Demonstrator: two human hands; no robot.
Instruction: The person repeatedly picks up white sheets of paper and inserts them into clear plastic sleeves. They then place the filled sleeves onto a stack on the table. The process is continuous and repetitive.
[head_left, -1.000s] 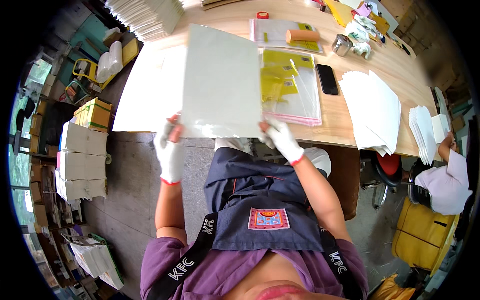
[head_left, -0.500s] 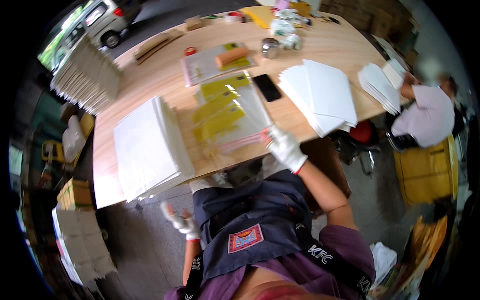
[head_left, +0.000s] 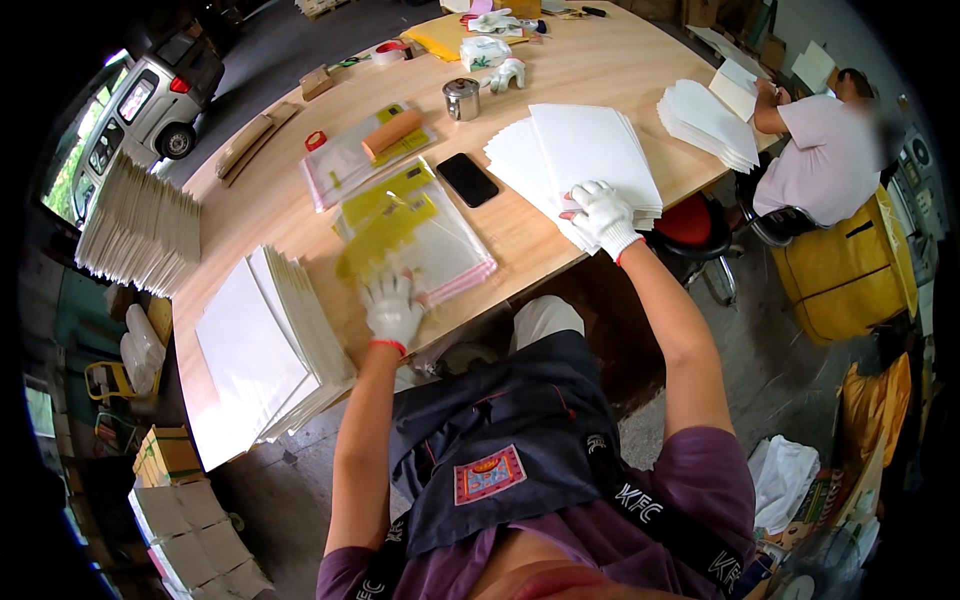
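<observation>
Both my hands wear white knit gloves with red cuffs, some fingertips bare. My left hand (head_left: 392, 308) lies with fingers spread on the near left part of a pile of clear plastic bags (head_left: 455, 240) with yellow printed patches. My right hand (head_left: 600, 217) rests on the near end of a fanned pile of white card sheets (head_left: 590, 150), its fingers extended over the top sheet and thumb apart. Left of the bags stands a thick stack of filled white sheets in clear sleeves (head_left: 255, 335). A black phone (head_left: 467, 180) lies between the bags and the card sheets.
Farther back are more bags (head_left: 340, 165) under an orange-brown roll (head_left: 392, 133), red tape (head_left: 315, 140), a metal canister (head_left: 462, 100) and a spare glove (head_left: 505, 75). A tall card stack (head_left: 140, 225) stands far left. A co-worker (head_left: 825, 150) sits at right beside white sheets (head_left: 705, 125).
My left hand has risen from beside my lap onto the plastic bags. My right hand has left the bags' edge and moved right onto the white sheets. The view has shifted.
</observation>
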